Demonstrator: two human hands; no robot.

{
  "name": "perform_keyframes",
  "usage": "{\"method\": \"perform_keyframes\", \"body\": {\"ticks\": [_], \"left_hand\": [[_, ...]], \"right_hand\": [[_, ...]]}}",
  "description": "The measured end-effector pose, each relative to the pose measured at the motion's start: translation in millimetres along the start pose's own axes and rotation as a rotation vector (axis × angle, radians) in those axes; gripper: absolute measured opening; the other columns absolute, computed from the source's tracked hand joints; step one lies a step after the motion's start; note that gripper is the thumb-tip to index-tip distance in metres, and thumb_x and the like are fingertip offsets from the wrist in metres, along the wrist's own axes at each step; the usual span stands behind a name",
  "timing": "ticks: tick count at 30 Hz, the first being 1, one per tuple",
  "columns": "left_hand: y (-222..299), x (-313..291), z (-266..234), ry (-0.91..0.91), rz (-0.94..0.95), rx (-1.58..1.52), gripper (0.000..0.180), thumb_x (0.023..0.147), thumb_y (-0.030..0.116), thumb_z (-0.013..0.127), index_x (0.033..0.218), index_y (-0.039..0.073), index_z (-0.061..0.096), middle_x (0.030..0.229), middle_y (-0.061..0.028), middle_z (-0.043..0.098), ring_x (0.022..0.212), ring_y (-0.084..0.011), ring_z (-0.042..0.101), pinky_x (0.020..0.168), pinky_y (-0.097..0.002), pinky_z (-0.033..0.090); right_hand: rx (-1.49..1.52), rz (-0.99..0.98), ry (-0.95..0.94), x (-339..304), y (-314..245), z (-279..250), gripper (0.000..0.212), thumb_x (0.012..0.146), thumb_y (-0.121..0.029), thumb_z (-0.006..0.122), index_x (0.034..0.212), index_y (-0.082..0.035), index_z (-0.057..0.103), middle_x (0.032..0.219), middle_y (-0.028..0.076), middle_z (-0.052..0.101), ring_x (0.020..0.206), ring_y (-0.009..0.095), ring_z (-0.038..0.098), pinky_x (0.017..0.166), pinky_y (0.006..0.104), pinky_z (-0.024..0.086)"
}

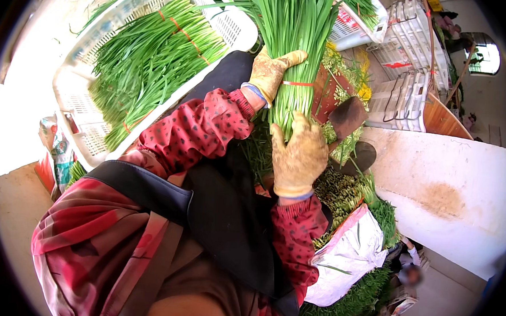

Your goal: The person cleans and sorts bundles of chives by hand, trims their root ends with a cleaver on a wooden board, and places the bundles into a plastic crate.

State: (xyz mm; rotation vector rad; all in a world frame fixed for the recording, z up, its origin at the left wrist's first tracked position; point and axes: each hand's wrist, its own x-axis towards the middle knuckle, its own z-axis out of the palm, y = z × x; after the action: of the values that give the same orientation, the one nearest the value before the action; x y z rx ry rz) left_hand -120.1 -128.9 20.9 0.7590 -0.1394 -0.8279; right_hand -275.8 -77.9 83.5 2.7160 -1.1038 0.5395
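Observation:
A thick bunch of garlic chives stands upright in front of me, leaves away from me and pale stems toward me. A red band circles it near the lower part. My left hand, in a soiled yellowish glove, is closed on the bunch from the left, its thumb lying across the leaves just above the band. Gloved alike, my right hand grips the stem ends below the band, thumb and fingers on either side.
At left, a white plastic crate holds banded chives. More white crates are stacked at far right. Cut stem pieces and a white sack lie by my right arm, near a pale ledge. Another person is at lower right.

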Motion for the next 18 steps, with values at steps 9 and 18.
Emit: {"method": "perform_keyframes", "body": {"ticks": [9,18], "left_hand": [[-12,-3,-4,-0.031,0.065,0.045,0.045,0.076,0.006,0.079,0.115,0.000,0.058,0.100,-0.0119,0.069,0.084,-0.0213,0.068,0.076,-0.0333,0.056],[4,-6,13,-0.077,0.034,0.032,0.045,0.078,0.007,0.078,0.117,0.002,0.056,0.102,-0.0113,0.068,0.085,-0.0212,0.067,0.076,-0.0331,0.056]], "right_hand": [[-0.108,-0.147,-0.212,-66,17,38,0.015,0.088,-0.024,0.061,0.080,-0.012,0.058,0.070,0.008,0.056,0.055,0.024,0.059,0.049,0.0337,0.049],[0.340,0.140,-0.226,-45,60,0,0.092,0.067,-0.050,0.082,0.134,0.002,0.045,0.127,0.024,0.056,0.116,0.037,0.057,0.098,0.0410,0.046]]}}
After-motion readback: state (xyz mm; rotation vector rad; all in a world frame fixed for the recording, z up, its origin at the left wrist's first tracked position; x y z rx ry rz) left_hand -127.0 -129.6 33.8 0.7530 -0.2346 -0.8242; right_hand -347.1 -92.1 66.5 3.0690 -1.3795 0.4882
